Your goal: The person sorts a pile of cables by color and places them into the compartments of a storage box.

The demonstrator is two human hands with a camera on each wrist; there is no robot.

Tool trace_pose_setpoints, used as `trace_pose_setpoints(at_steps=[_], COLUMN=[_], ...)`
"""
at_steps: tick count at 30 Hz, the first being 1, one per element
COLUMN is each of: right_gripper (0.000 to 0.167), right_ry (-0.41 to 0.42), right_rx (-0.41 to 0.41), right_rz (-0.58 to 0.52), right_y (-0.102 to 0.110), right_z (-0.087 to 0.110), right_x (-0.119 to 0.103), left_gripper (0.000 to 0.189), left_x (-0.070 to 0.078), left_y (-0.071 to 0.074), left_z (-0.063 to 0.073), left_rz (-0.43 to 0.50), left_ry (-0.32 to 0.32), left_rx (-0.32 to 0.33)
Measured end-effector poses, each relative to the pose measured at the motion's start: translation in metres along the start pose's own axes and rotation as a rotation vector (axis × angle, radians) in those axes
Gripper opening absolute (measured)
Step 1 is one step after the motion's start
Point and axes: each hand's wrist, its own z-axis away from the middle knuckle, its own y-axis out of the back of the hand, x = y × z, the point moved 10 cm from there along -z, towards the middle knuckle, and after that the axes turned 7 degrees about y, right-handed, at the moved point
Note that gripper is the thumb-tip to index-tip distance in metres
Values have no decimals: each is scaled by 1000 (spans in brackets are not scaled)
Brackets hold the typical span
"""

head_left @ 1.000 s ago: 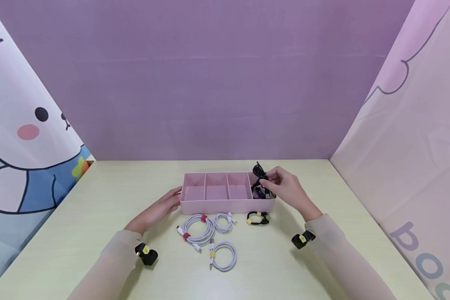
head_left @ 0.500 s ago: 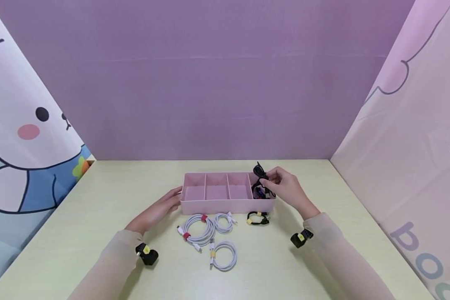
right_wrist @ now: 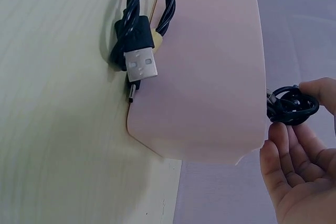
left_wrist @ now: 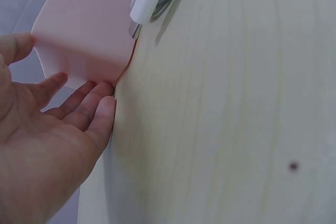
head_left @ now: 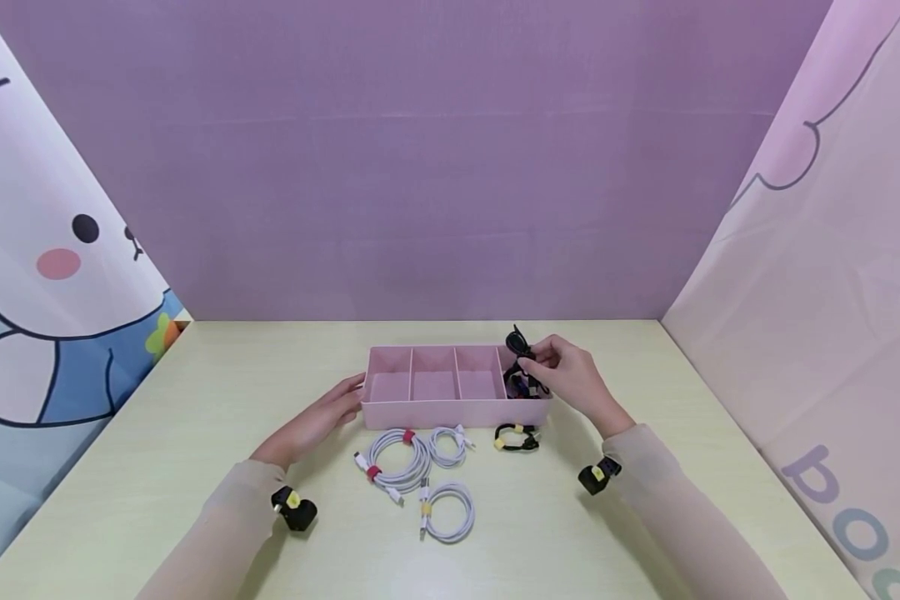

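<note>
A pink organizer box (head_left: 456,413) with a row of compartments stands on the table. My left hand (head_left: 322,419) rests its fingertips on the box's left end; the left wrist view shows the fingers (left_wrist: 94,111) spread along that end wall. Over the rightmost compartment, my right hand (head_left: 570,375) pinches a coiled black cable (head_left: 517,342) between thumb and fingers. The right wrist view shows this black cable (right_wrist: 294,106) looped at the box rim. More dark cables lie in that compartment, partly hidden by the hand.
In front of the box lie a large white cable coil (head_left: 418,467) with red ties, a small white coil (head_left: 461,454), and a white coil with a yellow tie (head_left: 468,521). A black USB cable (head_left: 516,446) with yellow ties lies at the front right. A purple backdrop (head_left: 435,167) rises behind.
The right wrist has shifted slightly to the left. Both hands otherwise stay in place, and the black cable remains in the right hand's pinch.
</note>
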Motion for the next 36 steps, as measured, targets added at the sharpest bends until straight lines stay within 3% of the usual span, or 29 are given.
trace_pose_setpoints(at_steps=[17, 36], right_gripper=[26, 23], right_ry=[-7, 23], right_rx=[-9, -24], right_rz=[73, 62], right_y=[0, 7], right_z=[0, 6], right_x=[0, -10], left_gripper=[62, 62], left_x=[-2, -1], left_y=[1, 1], left_z=[0, 1], left_rz=[-8, -11], left_ry=[-1, 12], left_rx=[-1, 12])
